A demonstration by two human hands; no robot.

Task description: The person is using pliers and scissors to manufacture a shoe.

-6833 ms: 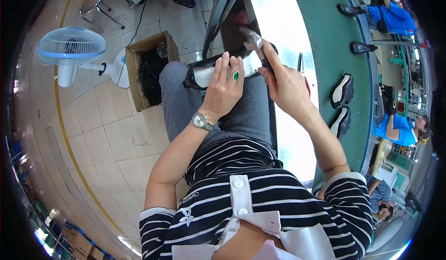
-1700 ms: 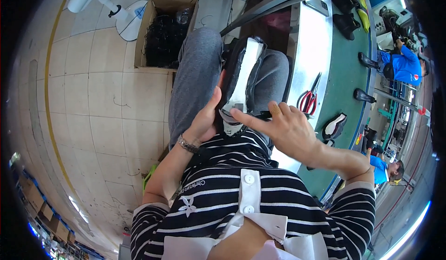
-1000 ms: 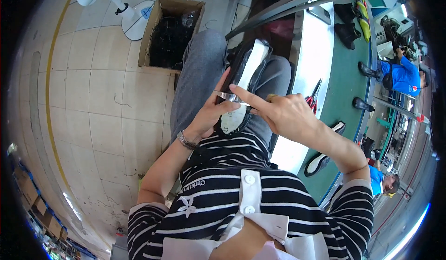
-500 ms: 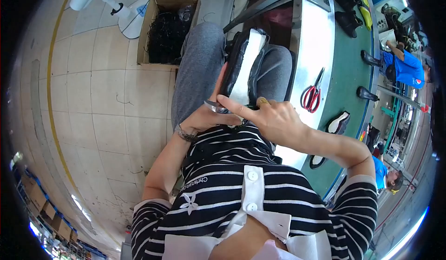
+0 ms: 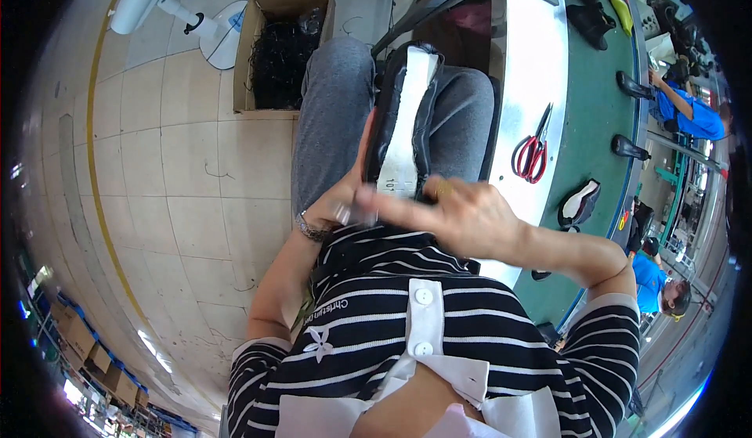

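Observation:
A black shoe upper [image 5: 378, 136] lies sole side up across my lap, its toe pointing away from me and its pale insole board [image 5: 403, 125] facing up. My left hand [image 5: 338, 195] is wrapped round its left side near the heel, the fingers partly hidden under it. Over the heel end, my right hand [image 5: 478, 217] is closed with the index finger stretched out leftward, smeared by motion. By that fingertip shows a small shiny metal blade [image 5: 343, 212], blurred. Its handle is hidden in my right hand.
Red-handled scissors [image 5: 533, 156] lie on a metal ledge [image 5: 533, 70] to my right. Beyond it, a green conveyor belt [image 5: 603, 133] carries several shoes. A cardboard box [image 5: 244, 62] of black scraps and a fan [image 5: 133, 7] stand ahead left. Two people in blue work at far right.
My right hand and the blade have moved down and toward the left, off the heel end, baring more of the insole board. The shoe upper has shifted slightly left.

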